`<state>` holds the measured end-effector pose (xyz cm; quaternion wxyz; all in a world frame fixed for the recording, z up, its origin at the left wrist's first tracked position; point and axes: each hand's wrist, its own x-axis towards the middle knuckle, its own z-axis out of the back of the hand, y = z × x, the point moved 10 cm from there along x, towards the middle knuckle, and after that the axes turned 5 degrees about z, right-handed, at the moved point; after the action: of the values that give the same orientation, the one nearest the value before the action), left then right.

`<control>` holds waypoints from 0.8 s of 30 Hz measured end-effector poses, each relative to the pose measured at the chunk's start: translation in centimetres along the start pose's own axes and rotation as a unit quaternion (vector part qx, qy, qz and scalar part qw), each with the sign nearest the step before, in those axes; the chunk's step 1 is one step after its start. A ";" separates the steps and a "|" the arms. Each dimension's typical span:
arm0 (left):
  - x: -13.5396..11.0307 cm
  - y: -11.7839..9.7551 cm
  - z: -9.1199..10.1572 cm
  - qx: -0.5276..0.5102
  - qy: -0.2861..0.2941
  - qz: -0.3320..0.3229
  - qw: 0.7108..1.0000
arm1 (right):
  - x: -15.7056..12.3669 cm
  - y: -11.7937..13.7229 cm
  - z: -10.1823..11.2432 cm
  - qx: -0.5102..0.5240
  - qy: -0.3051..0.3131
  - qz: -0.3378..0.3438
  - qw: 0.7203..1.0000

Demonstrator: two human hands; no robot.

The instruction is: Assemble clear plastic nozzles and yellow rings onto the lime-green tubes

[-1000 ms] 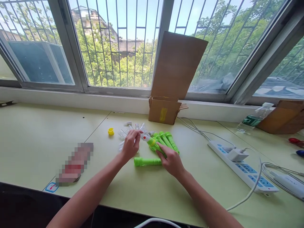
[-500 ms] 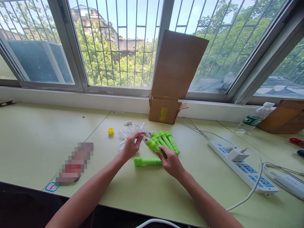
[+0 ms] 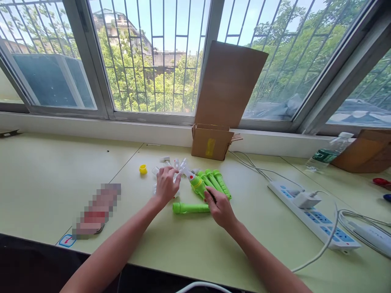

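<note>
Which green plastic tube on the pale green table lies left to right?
The green plastic tube nearest the front edge of the table, one end hidden by the right hand; the other tubes on it lie slanted, side by side.

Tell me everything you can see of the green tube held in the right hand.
The green tube looks like plastic, with a yellowish band near its far end and a whitish piece beyond, marked by a red dot. It slants forward and leftward. The right hand grips and hides its near end. The left hand is close to the whitish piece; whether they touch is unclear.
</note>
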<state>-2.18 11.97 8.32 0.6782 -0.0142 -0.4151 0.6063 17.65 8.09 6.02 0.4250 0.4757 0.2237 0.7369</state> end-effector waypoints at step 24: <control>-0.8 1.2 -3.7 0.200 0.102 0.004 0.974 | 0.0 0.1 -0.8 -0.077 0.033 0.023 0.996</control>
<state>-0.96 13.43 4.91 0.7036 0.0583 -0.2136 0.6753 16.88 8.11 5.73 0.4352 0.4223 0.1693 0.7769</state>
